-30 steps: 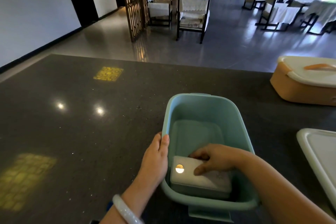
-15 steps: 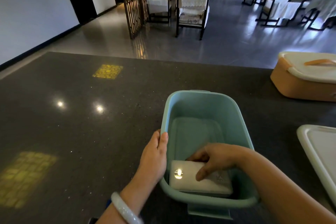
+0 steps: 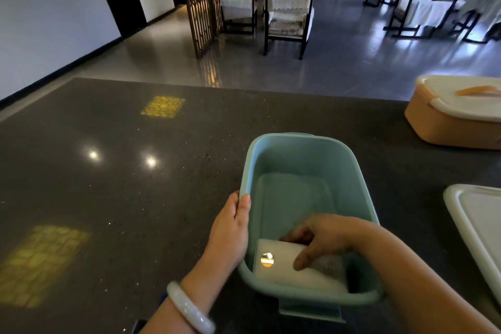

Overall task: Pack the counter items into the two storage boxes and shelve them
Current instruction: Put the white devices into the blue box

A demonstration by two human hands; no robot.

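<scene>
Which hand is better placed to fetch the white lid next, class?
Right. The lid lies at the counter's right edge, on the same side as the right hand, which need only let go of the white pack. The left hand steadies the blue box at its left rim.

a dark grey speckled stone counter (image 3: pixel 113 198) with a polished, reflective top carries everything here. two bright round light reflections and two yellow patterned patches of light show on its left part. an open teal plastic storage box (image 3: pixel 303 154) with rounded corners stands on it near the front edge. well apart, at the far right, sits an orange plastic storage box (image 3: pixel 444 127) closed with a white lid with an orange handle. at the right edge lies a flat white plastic lid (image 3: pixel 477 222), partly cut off.
</scene>
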